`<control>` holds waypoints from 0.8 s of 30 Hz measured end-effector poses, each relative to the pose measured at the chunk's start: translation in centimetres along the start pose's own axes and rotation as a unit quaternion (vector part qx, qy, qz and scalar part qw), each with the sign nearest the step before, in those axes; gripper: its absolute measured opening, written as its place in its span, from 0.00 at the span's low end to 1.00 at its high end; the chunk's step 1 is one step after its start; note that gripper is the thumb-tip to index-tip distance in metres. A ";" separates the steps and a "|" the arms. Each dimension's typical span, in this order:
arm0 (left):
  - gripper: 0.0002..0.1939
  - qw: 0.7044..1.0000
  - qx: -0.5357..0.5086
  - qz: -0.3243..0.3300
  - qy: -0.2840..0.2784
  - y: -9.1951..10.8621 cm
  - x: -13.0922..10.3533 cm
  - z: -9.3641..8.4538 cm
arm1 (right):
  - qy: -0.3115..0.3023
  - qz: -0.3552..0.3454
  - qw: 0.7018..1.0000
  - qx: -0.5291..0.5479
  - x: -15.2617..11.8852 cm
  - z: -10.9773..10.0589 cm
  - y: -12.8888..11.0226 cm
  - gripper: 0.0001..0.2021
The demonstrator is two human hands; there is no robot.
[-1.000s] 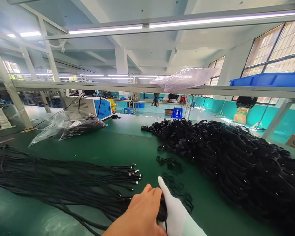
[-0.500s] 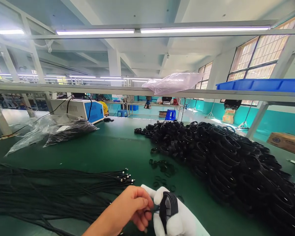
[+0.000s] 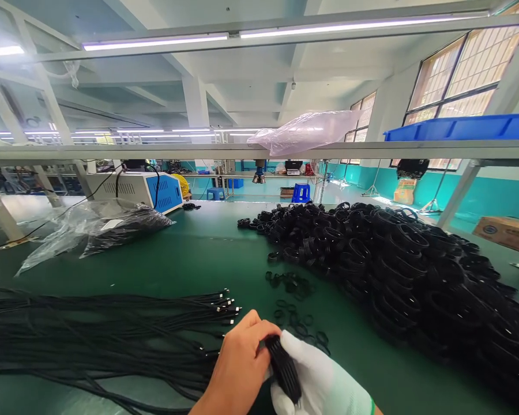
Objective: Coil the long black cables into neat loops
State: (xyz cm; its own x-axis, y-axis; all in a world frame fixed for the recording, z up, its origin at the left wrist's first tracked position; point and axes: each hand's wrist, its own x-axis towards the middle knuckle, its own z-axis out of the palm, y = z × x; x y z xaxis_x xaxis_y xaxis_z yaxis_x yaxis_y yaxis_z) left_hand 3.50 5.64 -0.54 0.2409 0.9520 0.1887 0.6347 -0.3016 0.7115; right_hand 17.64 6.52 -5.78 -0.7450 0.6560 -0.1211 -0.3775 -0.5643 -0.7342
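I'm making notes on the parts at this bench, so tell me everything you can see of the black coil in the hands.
The black coil is a compact bundle of cable, its several turns packed side by side, with a smooth, plastic-looking surface. It is held tilted over the green table. The gloved right hand cups it, while fingers of the bare left hand touch its upper edge. The hands hide its cable ends.

Cables (image 3: 90, 324) cut off left, blue tray (image 3: 458, 128) right
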 end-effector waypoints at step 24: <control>0.17 0.946 -0.263 0.023 -0.189 -3.2 1.8 -4.2 | -0.053 0.000 0.989 0.135 1.1 0.2 0.9 0.25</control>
State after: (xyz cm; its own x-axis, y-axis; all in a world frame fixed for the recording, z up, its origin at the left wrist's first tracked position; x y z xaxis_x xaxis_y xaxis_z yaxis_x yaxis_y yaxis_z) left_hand -1.18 8.55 0.31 0.5684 0.8217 0.0427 0.1884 -0.1805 0.9654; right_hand 16.35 6.66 -6.43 -0.7929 0.6081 -0.0396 -0.5003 -0.6866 -0.5276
